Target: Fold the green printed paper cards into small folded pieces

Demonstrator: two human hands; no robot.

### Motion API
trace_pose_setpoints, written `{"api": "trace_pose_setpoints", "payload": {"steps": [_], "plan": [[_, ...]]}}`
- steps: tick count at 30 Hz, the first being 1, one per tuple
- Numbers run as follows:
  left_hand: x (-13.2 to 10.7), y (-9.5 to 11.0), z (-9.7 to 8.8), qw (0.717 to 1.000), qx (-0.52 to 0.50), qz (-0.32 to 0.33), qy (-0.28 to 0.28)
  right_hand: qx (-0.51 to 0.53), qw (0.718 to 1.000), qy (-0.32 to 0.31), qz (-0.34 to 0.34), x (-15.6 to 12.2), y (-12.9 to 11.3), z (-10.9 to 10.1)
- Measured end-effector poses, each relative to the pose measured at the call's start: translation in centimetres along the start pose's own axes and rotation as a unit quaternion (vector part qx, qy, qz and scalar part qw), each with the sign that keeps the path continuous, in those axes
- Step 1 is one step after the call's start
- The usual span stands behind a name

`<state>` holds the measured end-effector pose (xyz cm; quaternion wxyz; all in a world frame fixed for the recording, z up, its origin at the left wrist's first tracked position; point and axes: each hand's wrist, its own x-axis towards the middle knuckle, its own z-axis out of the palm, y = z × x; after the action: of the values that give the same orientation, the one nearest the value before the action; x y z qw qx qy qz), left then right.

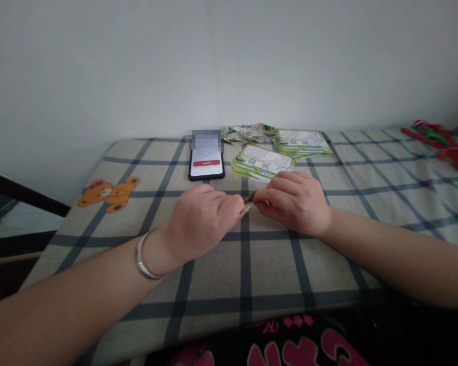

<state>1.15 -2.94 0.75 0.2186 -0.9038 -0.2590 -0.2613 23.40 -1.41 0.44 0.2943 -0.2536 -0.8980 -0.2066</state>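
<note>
Both of my hands meet low over the checked tablecloth, fingers closed in a pinch. Between them shows a sliver of a thin folded piece of paper, dark and yellowish with a pale edge; most of it is hidden by the fingers. My left hand, with a silver bangle at the wrist, grips its left end. On its right end my right hand is closed. Just beyond the right hand lies a fanned pile of green and white printed leaflets.
A lit phone lies near the wall, beside folded printed paper pieces. Another leaflet stack is at their right. An orange bear figure lies on the tablecloth at left. Red and green strips lie far right.
</note>
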Motion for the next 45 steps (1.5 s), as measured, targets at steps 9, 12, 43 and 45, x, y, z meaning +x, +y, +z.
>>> {"api": "trace_pose_setpoints", "payload": {"steps": [9, 12, 43, 45], "plan": [[-0.2, -0.1, 0.2, 1.0, 0.008, 0.006, -0.006, 0.003, 1.0, 0.0, 0.016, -0.3, 0.4, 0.0], [-0.3, -0.2, 0.2, 1.0, 0.012, 0.01, -0.006, 0.016, 0.999, 0.007, 0.038, -0.4, 0.5, 0.1], [0.0, 0.1, 0.8, 0.992, -0.07, -0.087, -0.059, 0.351, 0.893, -0.076, 0.27, 0.5, -1.7, 0.6], [-0.1, 0.1, 0.8, 0.991, -0.074, -0.091, -0.066, 0.38, 0.875, -0.095, 0.286, 0.6, -1.7, 0.8]]}}
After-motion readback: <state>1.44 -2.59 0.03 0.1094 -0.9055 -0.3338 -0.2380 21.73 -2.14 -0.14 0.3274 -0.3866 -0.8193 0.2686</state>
